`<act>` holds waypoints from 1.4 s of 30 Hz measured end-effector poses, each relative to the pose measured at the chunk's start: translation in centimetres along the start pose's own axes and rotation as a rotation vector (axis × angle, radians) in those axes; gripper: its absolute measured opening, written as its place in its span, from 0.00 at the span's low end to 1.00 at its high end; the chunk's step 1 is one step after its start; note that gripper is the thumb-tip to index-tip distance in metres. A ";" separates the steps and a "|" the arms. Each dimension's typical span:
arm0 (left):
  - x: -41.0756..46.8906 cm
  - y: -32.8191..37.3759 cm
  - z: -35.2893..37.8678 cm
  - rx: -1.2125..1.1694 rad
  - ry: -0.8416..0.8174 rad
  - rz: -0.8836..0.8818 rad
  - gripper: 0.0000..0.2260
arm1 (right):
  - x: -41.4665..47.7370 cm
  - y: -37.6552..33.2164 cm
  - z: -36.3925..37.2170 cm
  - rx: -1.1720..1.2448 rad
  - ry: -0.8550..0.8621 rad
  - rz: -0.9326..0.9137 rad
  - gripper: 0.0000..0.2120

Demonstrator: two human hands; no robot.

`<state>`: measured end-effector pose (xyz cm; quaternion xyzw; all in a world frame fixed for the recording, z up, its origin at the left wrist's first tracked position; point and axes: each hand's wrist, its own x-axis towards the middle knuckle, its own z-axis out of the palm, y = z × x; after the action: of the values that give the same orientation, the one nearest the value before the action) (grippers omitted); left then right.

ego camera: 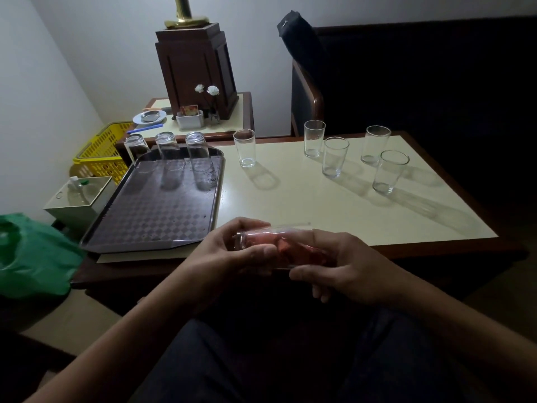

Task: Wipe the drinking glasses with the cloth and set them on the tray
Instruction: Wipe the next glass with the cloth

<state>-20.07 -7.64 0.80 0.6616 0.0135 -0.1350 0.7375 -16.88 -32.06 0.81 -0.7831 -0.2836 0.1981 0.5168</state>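
Fingers of the left hand curl round the base end of a glass, held on its side above the near table edge. The right hand is at the glass's open mouth, its fingers bent and gripping a red cloth that is stuffed inside the glass; how deep the fingertips reach is hidden.

The pale-topped table spreads beyond the hands. On its left end lies a dark patterned tray, its near corner overhanging the edge. A yellow basket stands behind the tray's far left corner. Three glasses stand upside down in a row along the tray's far rim. Five glasses stand upright on the bare tabletop to the right, one near the tray, four grouped farther right.
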 end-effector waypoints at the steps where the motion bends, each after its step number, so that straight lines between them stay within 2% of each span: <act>1: -0.1 0.0 0.0 0.105 0.000 0.074 0.23 | 0.1 -0.1 0.0 0.095 -0.012 0.042 0.25; 4: 0.1 -0.2 0.3 0.423 0.021 0.325 0.26 | 0.2 -0.2 -0.6 0.285 -0.055 0.152 0.15; 6: 0.2 -0.5 0.4 0.497 0.044 0.359 0.27 | 0.3 0.1 -0.9 0.368 -0.029 0.192 0.14; 8: 0.3 -0.6 0.6 0.419 0.040 0.244 0.27 | 0.4 0.3 -0.8 0.334 0.032 0.175 0.15; 10: 0.3 -0.4 1.1 0.134 -0.006 0.009 0.24 | 0.6 0.5 -0.4 0.292 0.073 0.127 0.15; 12: 0.3 -0.2 1.1 -0.062 -0.040 -0.097 0.22 | 0.7 0.8 -0.1 0.285 0.067 0.079 0.19; 14: 0.3 -0.1 0.6 -0.007 -0.038 -0.047 0.20 | 0.7 0.7 -0.3 0.275 0.016 0.069 0.21; 17: 0.2 0.2 -0.6 0.271 -0.066 0.155 0.22 | 0.7 0.7 -0.8 0.406 0.012 0.180 0.17; 19: 0.3 0.1 -1.1 0.289 -0.086 0.231 0.25 | 0.9 1.0 -0.8 0.539 0.017 0.229 0.16; 22: 0.4 0.0 -1.4 0.232 -0.079 0.254 0.25 | 1.0 1.2 -0.8 0.588 0.039 0.235 0.05; 26: 0.5 -0.2 -1.8 0.223 -0.061 0.230 0.26 | 1.2 1.7 -0.9 0.633 0.132 0.290 0.08; 31: 0.5 0.1 -1.8 0.245 0.010 0.219 0.27 | 1.4 1.5 -2.2 0.830 0.174 0.325 0.16; 34: 0.5 0.0 -2.4 0.276 0.059 0.168 0.26 | 1.6 1.4 -3.8 0.925 0.320 0.335 0.18; 37: 0.7 -0.3 -2.3 0.160 0.067 0.046 0.25 | 1.7 1.3 -4.1 0.767 0.581 0.296 0.14; 39: 1.0 -0.3 -1.6 -0.031 0.044 -0.030 0.24 | 1.5 1.3 -3.0 0.501 0.654 0.166 0.10; 40: 1.1 -0.3 -1.3 -0.098 0.028 -0.050 0.24 | 1.2 1.1 -2.3 0.366 0.594 0.086 0.09; 42: 1.4 -0.6 -0.8 -0.157 0.005 -0.072 0.24 | 0.7 0.9 -1.0 0.263 0.321 -0.020 0.09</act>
<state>-18.75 -7.14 -0.15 0.6010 0.0495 -0.1583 0.7819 -15.52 -32.56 0.37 -0.7277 -0.1769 0.1008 0.6550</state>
